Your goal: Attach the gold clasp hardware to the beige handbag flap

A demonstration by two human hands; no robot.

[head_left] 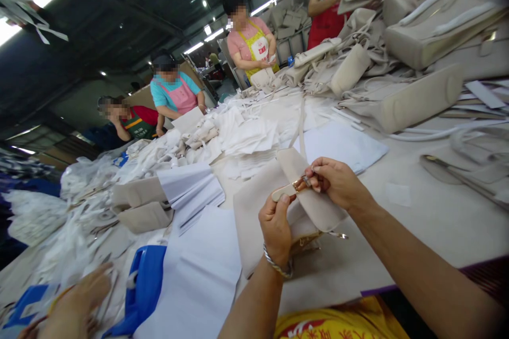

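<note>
My left hand (275, 225), with a silver bracelet on the wrist, pinches the end of a narrow beige strap (283, 191) that carries a gold metal clasp (300, 184). My right hand (335, 183) pinches the clasp from the other side. Both hands hover just above a beige handbag (254, 212) lying flat on the table, its flap (314, 204) folded over under my right hand. A gold metal fitting (306, 241) pokes out beneath the flap.
White paper sheets (191, 188) and beige bag parts cover the long table (437, 222). Finished beige bags (421, 98) pile up at the right. Blue plastic (145, 286) lies at lower left beside another person's hand (75, 302). Several workers in aprons stand along the far side.
</note>
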